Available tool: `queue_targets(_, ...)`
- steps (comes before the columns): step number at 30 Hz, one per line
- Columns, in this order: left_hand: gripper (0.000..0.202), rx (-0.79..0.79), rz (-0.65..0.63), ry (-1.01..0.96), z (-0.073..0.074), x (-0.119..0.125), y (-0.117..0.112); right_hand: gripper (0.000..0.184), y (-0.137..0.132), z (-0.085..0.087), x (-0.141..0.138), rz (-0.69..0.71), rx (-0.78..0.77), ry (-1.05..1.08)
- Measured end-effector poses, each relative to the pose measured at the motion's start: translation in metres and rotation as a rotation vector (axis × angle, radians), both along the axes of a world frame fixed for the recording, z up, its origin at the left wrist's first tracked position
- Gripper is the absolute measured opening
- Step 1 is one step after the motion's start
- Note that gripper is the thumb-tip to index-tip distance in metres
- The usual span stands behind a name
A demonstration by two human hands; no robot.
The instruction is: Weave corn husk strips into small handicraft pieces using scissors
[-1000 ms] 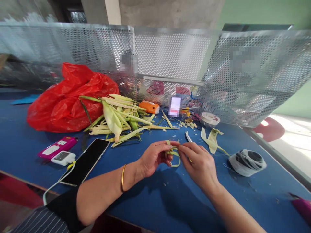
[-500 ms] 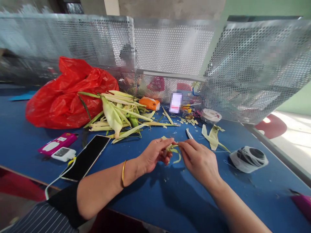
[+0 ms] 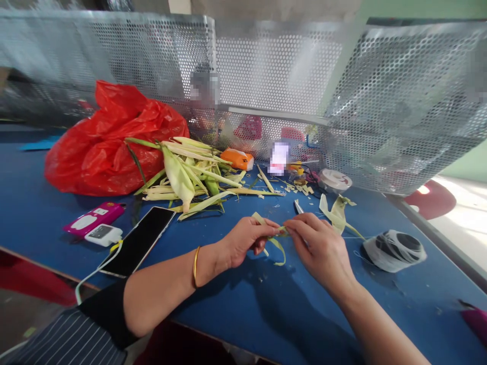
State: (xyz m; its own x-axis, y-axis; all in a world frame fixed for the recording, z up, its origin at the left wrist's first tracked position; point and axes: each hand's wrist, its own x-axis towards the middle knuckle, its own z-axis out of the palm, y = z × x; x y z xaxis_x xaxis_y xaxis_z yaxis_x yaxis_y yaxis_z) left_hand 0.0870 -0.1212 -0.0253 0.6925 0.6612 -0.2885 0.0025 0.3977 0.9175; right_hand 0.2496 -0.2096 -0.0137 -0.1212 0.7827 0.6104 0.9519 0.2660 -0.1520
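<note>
My left hand (image 3: pixel 245 241), with a gold bangle at the wrist, is closed on narrow pale-green strips of corn husk (image 3: pixel 279 251), one of which dangles below the fingers. At the strip's other end, the fingertips of my right hand (image 3: pixel 319 243) pinch it. Just behind the right hand, a shiny metal blade tip (image 3: pixel 299 206) shows; its lower part is hidden. To the right lie a loose piece of husk (image 3: pixel 338 213) and a spool of white thread (image 3: pixel 393 250), whose thread runs toward my right hand.
A heap of corn husks (image 3: pixel 178 175) leans by a red plastic bag (image 3: pixel 114 144). Nearer left are a black phone (image 3: pixel 142 241) and a purple pack (image 3: pixel 93 219). An orange packet (image 3: pixel 238 158), husk scraps and a white reel (image 3: pixel 335 180) line the perforated metal screen (image 3: pixel 274 66).
My two hands hold slightly different positions on the husk strips, with the right fingertips drawn a little to the right. The view has shifted slightly.
</note>
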Motion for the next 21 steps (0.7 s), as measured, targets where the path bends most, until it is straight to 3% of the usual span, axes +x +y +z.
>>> queue_targets(4,0.023,-0.003,-0.062,-0.017,-0.001,0.000,0.001,0.021,-0.001,0.001,-0.004,-0.017,-0.076,0.193)
queue_targets(10,0.023,0.012,-0.161,0.016,0.001,-0.001,-0.001,0.024,0.003,0.001,-0.001,0.014,-0.451,0.825)
queue_targets(13,0.025,0.030,-0.159,0.023,0.002,-0.001,-0.001,0.025,0.007,-0.002,0.003,0.004,-0.445,0.818)
queue_targets(21,0.023,0.039,-0.127,0.015,0.001,0.001,-0.002,0.017,0.006,-0.010,0.006,-0.152,-0.216,0.514)
